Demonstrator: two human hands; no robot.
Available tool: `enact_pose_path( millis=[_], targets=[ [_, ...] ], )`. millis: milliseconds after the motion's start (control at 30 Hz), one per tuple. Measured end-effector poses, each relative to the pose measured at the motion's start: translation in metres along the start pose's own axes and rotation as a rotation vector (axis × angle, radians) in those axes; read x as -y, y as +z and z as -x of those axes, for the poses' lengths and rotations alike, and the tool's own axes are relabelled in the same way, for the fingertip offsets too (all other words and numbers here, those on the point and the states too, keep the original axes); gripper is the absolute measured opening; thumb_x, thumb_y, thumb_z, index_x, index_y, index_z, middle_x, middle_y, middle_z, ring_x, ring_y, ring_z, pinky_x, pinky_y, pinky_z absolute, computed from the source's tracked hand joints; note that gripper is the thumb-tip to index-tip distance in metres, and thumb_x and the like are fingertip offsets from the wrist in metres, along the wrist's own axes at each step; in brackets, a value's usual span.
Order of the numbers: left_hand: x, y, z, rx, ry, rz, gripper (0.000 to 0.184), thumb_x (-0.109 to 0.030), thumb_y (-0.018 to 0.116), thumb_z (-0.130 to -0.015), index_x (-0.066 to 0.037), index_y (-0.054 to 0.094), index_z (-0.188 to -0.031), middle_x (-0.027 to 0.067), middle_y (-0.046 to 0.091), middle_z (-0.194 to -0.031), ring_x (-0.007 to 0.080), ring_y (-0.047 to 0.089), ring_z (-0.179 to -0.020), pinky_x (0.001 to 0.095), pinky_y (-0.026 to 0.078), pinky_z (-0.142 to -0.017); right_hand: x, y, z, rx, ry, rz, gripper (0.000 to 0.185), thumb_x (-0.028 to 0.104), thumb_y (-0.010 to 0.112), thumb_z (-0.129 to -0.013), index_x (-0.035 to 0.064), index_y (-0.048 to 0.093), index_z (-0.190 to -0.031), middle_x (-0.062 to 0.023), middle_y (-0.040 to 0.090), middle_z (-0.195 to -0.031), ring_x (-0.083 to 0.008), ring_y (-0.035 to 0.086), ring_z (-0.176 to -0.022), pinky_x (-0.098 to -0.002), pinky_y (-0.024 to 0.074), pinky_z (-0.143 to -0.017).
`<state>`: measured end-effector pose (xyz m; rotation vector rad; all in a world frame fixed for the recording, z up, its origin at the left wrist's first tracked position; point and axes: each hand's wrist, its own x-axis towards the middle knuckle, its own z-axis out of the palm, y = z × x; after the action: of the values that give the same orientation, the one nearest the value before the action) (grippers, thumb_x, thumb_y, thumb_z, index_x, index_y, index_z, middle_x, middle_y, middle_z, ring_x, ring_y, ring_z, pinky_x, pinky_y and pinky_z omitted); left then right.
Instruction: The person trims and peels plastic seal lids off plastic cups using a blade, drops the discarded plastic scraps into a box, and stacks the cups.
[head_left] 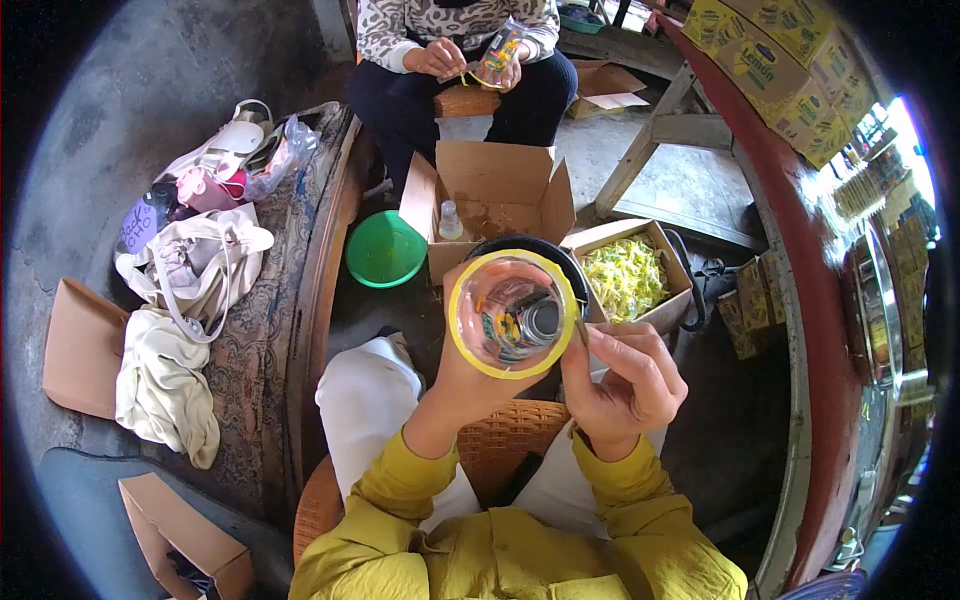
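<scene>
My left hand (460, 365) is wrapped round a clear plastic cup (500, 290) with a yellow band round its rim. The cup's open end faces me, and a coloured print and dark shapes show through it. At the right side of the rim, the thumb and forefinger of my right hand (630, 380) are pinched together; what they hold, if anything, is too small to make out. Behind the cup, a dark round container (572, 268) is mostly hidden. An open box of yellow strips (625, 277) stands just beyond my right hand.
Ahead, a seated person (455, 60) holds a printed clear cup (500, 55). An open cardboard box (495, 185) holds a clear bottle (450, 222). A green basin (385, 250) lies left of it. Bags (205, 255) rest on the left bench; a red-edged table (800, 330) stands right.
</scene>
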<state>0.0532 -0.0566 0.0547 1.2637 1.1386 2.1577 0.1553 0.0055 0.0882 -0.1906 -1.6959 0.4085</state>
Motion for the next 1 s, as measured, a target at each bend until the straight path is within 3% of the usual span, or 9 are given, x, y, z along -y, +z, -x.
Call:
enact_pose_path(
  millis=[200, 500, 800, 1000],
  targets=[
    [0.0, -0.002, -0.001, 0.116, 0.074, -0.12, 0.074, 0.003, 0.075, -0.058, -0.007, 0.028, -0.115, 0.0127, 0.047, -0.107, 0.0211, 0.05, -0.101, 0.0334, 0.042, -0.088, -0.001, -0.003, -0.002, -0.009, -0.007, 0.093, 0.023, -0.011, 0.067, -0.057, -0.0003, 0.062, -0.077, -0.01, 0.061, -0.064, -0.018, 0.06, -0.055, -0.023, 0.0473, -0.049],
    [-0.008, -0.002, -0.003, 0.128, 0.014, -0.107, 0.073, 0.004, 0.074, -0.059, -0.007, 0.029, -0.115, 0.0124, 0.047, -0.109, 0.0215, 0.05, -0.103, 0.0334, 0.042, -0.088, -0.005, -0.008, -0.006, -0.015, 0.155, -0.131, 0.023, -0.011, 0.067, -0.057, -0.001, 0.061, -0.077, -0.0094, 0.06, -0.064, -0.0139, 0.057, -0.054, -0.0196, 0.0415, -0.047],
    [-0.005, -0.004, -0.003, 0.079, 0.014, -0.035, 0.07, 0.004, 0.073, -0.061, -0.007, 0.03, -0.115, 0.0122, 0.047, -0.107, 0.0207, 0.05, -0.103, 0.0337, 0.042, -0.089, -0.004, -0.004, -0.004, 0.045, 0.089, -0.126, 0.024, -0.011, 0.066, -0.056, -0.0007, 0.061, -0.076, -0.0105, 0.06, -0.063, -0.0165, 0.058, -0.054, -0.0221, 0.0446, -0.048],
    [-0.009, -0.009, -0.006, 0.152, 0.047, -0.169, 0.071, 0.004, 0.073, -0.061, -0.008, 0.029, -0.116, 0.0117, 0.048, -0.106, 0.021, 0.05, -0.102, 0.0339, 0.041, -0.089, -0.001, -0.002, -0.002, 0.02, 0.059, 0.013, 0.022, -0.011, 0.067, -0.057, -0.0004, 0.061, -0.075, -0.0102, 0.061, -0.064, -0.0181, 0.06, -0.055, -0.0234, 0.0469, -0.05]
  ],
)
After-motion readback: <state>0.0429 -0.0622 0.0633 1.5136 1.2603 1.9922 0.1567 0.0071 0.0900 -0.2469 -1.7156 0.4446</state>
